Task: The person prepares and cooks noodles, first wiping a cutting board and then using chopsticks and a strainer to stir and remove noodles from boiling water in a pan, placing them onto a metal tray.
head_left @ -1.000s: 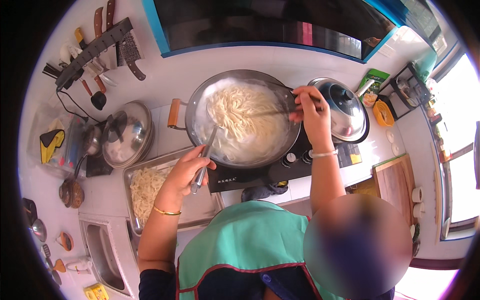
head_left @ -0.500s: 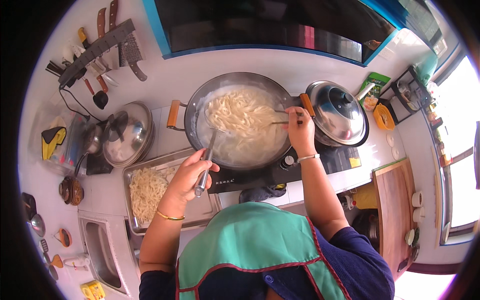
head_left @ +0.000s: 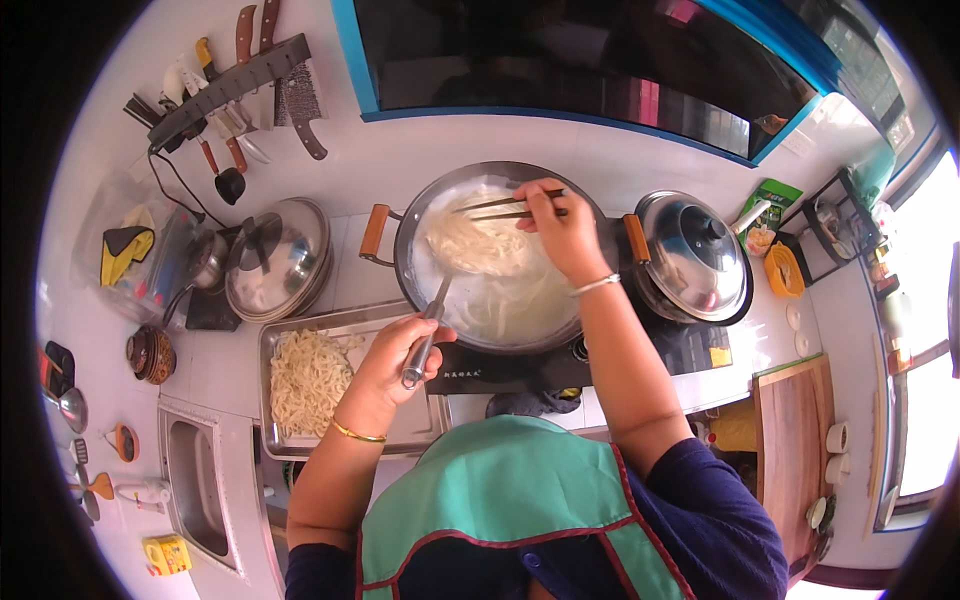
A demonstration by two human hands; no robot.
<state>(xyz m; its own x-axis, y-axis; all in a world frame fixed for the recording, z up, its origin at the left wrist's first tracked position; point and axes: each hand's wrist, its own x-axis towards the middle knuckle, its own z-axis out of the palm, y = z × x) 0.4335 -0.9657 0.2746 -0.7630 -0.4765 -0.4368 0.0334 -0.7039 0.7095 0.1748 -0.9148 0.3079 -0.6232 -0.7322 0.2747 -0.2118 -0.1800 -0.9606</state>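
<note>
My left hand (head_left: pixel 398 352) is closed round the metal handle of a strainer (head_left: pixel 438 302), whose head is hidden under noodles. With chopsticks (head_left: pixel 510 208), my right hand (head_left: pixel 560 230) reaches over a wide wok (head_left: pixel 408 230) with wooden side handles. Pale, flat noodles (head_left: pixel 480 245) lie heaped at the wok's left middle, under the chopstick tips. Cloudy white liquid and foam surround them. Left of my left hand, more noodles (head_left: pixel 308 380) rest in the left part of a shallow metal tray (head_left: pixel 405 432).
A lidded pot (head_left: pixel 690 255) stands close to the wok's right. A black cooktop (head_left: pixel 660 345) carries both. At left sit a large domed lid (head_left: pixel 275 265) and a sink (head_left: pixel 195 480). Knives hang on a wall rack (head_left: pixel 235 88). A wooden board (head_left: pixel 790 440) stands at right.
My right hand with the chopsticks has moved up and left over the noodles. The noodles are gathered into a tighter heap toward the wok's left. The whole view has shifted slightly.
</note>
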